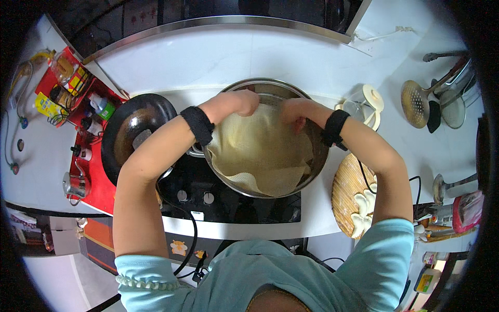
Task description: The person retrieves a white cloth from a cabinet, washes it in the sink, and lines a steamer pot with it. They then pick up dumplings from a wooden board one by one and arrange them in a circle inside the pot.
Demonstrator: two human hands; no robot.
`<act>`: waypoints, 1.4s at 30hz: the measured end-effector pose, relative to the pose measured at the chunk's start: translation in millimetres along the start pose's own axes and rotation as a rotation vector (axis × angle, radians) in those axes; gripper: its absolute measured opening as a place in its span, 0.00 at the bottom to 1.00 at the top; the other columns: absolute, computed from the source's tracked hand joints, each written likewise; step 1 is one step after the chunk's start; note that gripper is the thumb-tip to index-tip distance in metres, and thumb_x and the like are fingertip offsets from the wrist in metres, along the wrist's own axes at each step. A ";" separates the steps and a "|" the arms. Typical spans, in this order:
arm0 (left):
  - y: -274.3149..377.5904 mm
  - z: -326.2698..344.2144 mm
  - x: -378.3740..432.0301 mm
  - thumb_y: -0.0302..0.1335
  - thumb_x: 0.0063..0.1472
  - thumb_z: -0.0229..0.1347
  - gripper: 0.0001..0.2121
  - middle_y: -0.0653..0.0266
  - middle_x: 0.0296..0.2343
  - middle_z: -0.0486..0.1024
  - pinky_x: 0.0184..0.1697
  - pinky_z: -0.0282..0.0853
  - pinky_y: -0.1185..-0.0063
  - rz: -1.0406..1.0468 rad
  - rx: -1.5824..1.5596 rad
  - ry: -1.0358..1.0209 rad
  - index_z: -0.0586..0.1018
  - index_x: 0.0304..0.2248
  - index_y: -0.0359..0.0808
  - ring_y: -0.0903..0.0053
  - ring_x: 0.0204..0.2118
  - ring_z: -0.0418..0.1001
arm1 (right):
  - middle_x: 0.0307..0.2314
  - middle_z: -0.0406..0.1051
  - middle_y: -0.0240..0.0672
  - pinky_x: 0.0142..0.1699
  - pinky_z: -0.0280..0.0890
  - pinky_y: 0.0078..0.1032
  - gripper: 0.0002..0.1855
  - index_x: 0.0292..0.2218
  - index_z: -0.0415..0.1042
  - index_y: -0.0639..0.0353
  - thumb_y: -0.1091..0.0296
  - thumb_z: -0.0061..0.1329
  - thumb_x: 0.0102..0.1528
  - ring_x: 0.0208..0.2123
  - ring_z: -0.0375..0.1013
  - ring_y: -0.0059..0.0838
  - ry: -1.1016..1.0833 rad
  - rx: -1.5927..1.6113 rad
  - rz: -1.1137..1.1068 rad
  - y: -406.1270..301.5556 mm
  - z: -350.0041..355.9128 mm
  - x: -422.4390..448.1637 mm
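Observation:
A pale mesh steamer cloth (265, 152) lies spread inside a large round steel steamer pot (317, 171). The cloth's front edge is wavy and rides up the wall at the left. My left hand (246, 103) is closed at the back left of the pot, its fingers pinching the far edge of the cloth. Over the back right part of the cloth is my right hand (295, 113), blurred, its fingers bent downward. Its grip on the cloth cannot be made out. Both wrists wear black bands.
A black wok (121, 128) stands left of the pot on the black glass gas hob (241, 210). Right of it lies a bamboo tray (343, 191) with several dumplings (362, 204), behind it a clear jug (354, 107). Bottles crowd a red shelf (93, 187); a skimmer (415, 103) hangs at right.

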State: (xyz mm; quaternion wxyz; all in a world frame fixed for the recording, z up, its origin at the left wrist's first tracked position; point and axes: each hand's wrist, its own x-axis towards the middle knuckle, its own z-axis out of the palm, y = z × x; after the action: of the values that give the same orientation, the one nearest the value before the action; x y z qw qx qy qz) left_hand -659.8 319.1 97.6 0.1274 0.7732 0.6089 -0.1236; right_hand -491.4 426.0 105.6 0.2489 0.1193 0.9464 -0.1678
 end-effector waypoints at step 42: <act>67.2 -6.5 -90.8 0.41 0.48 0.55 0.21 0.61 0.41 0.69 0.50 0.56 0.66 -0.098 0.094 -0.379 0.73 0.40 0.39 0.65 0.46 0.64 | 0.25 0.70 0.45 0.34 0.62 0.37 0.11 0.27 0.71 0.62 0.64 0.42 0.47 0.29 0.69 0.42 -0.208 -0.286 -0.047 -45.4 15.4 -53.3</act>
State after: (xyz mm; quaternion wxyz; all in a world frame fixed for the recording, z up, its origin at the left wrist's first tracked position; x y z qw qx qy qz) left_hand -614.9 223.5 138.3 0.1973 0.7106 0.6045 -0.3012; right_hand -453.6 371.0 131.9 0.3558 0.0426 0.9323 -0.0486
